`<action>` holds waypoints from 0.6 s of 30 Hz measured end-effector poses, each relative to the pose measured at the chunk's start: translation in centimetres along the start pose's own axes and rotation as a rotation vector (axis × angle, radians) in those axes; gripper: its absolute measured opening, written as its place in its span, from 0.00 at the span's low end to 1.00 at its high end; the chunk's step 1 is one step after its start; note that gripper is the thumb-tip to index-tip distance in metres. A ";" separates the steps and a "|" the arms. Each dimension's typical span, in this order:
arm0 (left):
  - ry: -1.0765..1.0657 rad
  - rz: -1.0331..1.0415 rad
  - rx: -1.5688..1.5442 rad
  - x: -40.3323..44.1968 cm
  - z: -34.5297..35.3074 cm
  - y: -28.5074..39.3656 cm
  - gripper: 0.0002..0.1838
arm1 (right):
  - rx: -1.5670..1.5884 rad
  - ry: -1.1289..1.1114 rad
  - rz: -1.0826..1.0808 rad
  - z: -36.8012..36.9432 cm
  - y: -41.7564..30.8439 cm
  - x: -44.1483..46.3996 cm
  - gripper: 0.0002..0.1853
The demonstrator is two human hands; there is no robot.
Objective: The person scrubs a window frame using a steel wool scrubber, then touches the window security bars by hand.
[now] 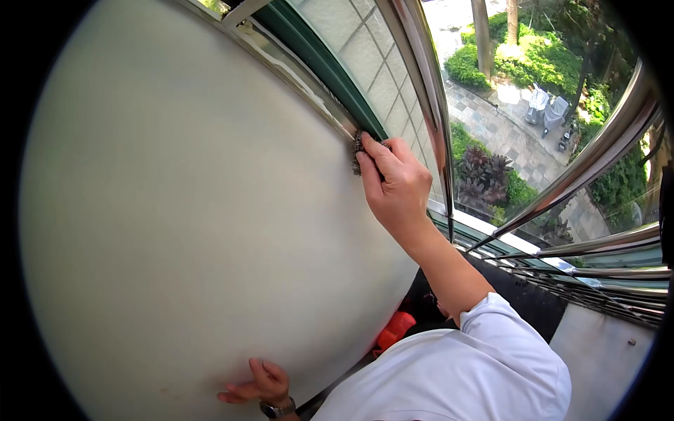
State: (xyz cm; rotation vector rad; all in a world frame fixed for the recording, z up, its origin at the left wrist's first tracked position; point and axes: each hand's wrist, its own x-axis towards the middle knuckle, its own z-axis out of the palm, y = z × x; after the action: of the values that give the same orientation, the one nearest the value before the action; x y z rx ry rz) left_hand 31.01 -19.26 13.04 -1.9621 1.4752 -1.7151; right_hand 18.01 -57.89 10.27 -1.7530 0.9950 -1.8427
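My right hand reaches up and pinches a dark, curly steel wool scrubber. The scrubber touches the edge where the pale wall meets the metal window frame. Beside it runs a dark green frame strip. Low on the wall, my left hand has its fingers apart and holds nothing; a wristwatch is on that wrist. Whether its fingertips press on the wall I cannot tell.
Shiny metal guard bars curve along the right side, with a paved yard and plants far below. White tiles line the outer wall. A red object lies low behind my body, partly hidden. A black ledge is under the bars.
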 end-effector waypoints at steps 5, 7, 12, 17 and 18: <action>0.001 -0.002 -0.015 -0.1 0.2 0.1 0.21 | -0.081 -0.101 0.054 -0.4 2.4 -2.8 0.11; -0.020 0.004 0.016 -0.3 -0.1 -0.2 0.21 | -0.020 0.006 -0.005 0.1 1.7 -1.7 0.11; 0.009 -0.009 0.019 0.0 0.3 0.0 0.20 | -0.042 0.041 -0.099 0.2 0.5 0.0 0.12; -0.004 -0.025 0.011 -0.2 0.0 0.0 0.19 | -0.039 0.059 -0.158 0.6 0.2 0.2 0.13; 0.010 -0.027 0.003 0.0 0.2 0.2 0.19 | -0.015 0.126 -0.232 0.9 -1.3 2.5 0.13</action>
State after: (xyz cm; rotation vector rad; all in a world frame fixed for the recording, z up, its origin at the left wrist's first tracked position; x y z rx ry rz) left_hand 31.10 -19.43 12.80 -1.9833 1.4550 -1.7394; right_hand 18.85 -58.97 12.87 -1.8468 0.8841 -2.1160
